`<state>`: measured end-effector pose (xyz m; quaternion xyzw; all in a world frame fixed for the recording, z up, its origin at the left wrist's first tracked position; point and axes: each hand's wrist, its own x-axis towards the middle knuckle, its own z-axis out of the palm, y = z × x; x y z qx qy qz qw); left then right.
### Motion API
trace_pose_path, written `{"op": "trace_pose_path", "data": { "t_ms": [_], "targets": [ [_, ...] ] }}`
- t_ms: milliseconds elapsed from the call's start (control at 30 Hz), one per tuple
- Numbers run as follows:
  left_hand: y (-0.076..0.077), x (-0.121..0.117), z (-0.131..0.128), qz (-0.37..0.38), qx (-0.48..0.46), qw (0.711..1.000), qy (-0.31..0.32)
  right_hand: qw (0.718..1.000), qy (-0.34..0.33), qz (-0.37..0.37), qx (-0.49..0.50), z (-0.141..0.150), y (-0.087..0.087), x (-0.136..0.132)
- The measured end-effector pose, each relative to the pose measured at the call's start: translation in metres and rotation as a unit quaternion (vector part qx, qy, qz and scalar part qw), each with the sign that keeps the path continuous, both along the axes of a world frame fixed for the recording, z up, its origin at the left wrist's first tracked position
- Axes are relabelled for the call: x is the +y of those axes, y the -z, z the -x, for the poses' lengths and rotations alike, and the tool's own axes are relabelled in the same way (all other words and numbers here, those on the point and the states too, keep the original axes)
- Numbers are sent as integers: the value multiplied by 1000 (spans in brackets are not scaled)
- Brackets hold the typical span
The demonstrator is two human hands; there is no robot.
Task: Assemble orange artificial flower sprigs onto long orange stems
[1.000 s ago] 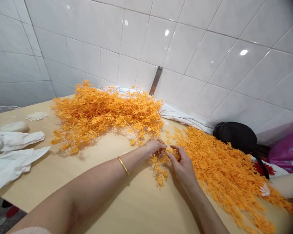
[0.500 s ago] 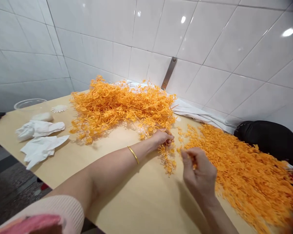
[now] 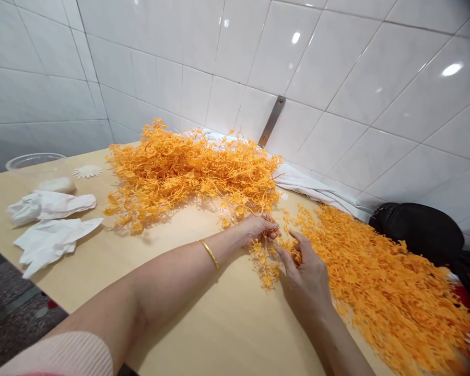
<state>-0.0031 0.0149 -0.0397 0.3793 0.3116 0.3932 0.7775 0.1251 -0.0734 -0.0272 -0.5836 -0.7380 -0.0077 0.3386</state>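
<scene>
Between a big orange heap (image 3: 172,169) at the far side of the worktop (image 3: 211,324) and a flatter spread of loose orange pieces (image 3: 376,277) on the right, the two hands meet near one another. The left hand (image 3: 257,228) is closed, thumb against bent fingers, and has hold of a thin orange sprig (image 3: 264,261). That sprig's long axis runs from the grip back toward the person, its flowered end trailing below the fingers, just to the left of the right thumb.

The right hand (image 3: 307,266) is the nearer one to the loose spread, which lies directly beyond and to its right. Its thumb and forefinger stand apart, pointing left at the left fingertips, with a little orange showing between them; whether it grips any of that, I cannot tell, since the other fingers are hidden. A gold bangle (image 3: 209,253) circles the left forearm.

Crumpled white gloves (image 3: 58,206) lie at the left, well apart from both hands, and a black bag (image 3: 419,230) sits behind the loose pieces.
</scene>
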Motion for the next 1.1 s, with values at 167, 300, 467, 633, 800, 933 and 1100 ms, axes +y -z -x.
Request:
{"op": "trace_pose_path", "data": {
  "t_ms": [167,300,467,633,800,933,1100],
  "targets": [
    [7,4,-4,-35,22,999,20,997,-25,-16,-73,-4,9,10],
    [4,4,-6,-34,36,999,18,997,-26,4,-65,-5,12,15],
    [-2,2,-9,0,29,1000,5,998,6,1,-59,-8,15,18],
    [0,4,-8,16,-13,999,24,998,-5,2,-70,-8,15,18],
    [-1,2,-8,47,-65,995,59,998,-31,22,-54,-5,11,17],
    [-9,-2,-7,42,-52,993,96,993,-90,79,19,1,-3,8],
    [-13,1,-4,66,-59,995,36,942,-214,165,200,5,-29,-14]
  ]
}}
